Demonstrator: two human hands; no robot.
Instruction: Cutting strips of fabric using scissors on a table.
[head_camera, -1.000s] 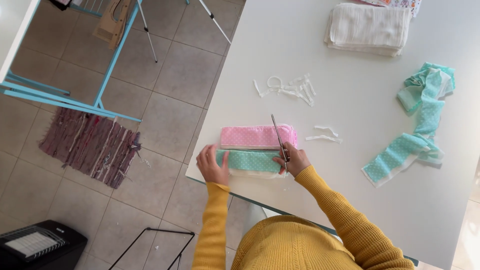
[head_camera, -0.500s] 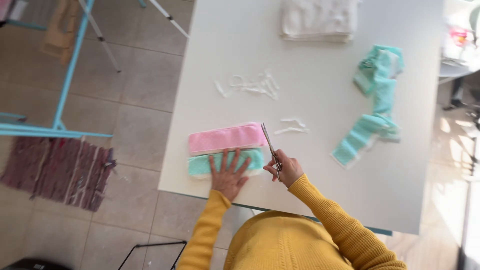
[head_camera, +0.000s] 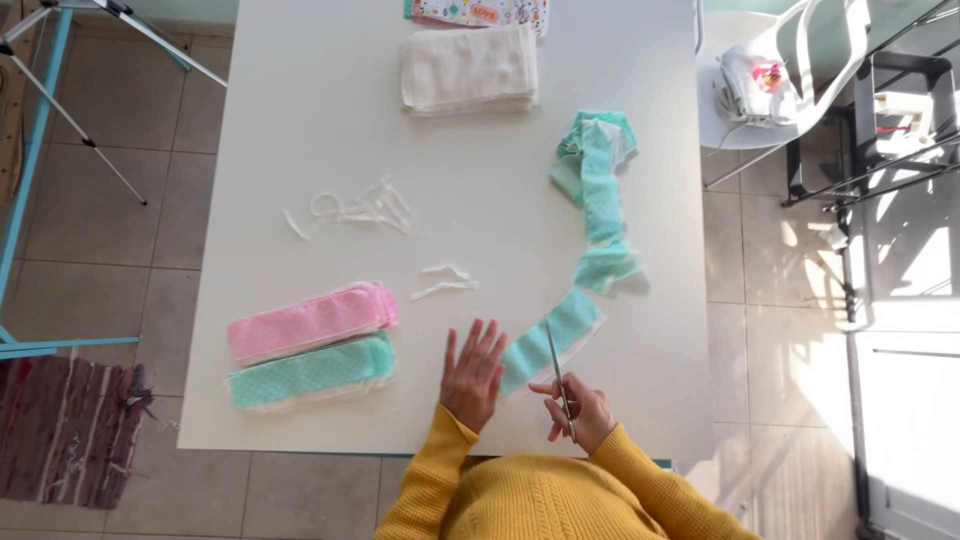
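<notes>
Filling most of the view, the white rectangular bench (head_camera: 330, 150) carries a long mint dotted fabric strip (head_camera: 590, 200); its near end (head_camera: 545, 345) lies flat, pinned by the splayed, empty left hand (head_camera: 472, 378); the right hand (head_camera: 580, 410) grips slim metal scissors (head_camera: 558, 378), blades on the cloth.

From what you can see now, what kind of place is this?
Probably a home sewing or craft corner. A white table on a tiled floor holds stacks of pink strips and a long teal fabric strip; the right hand holds scissors.
</notes>
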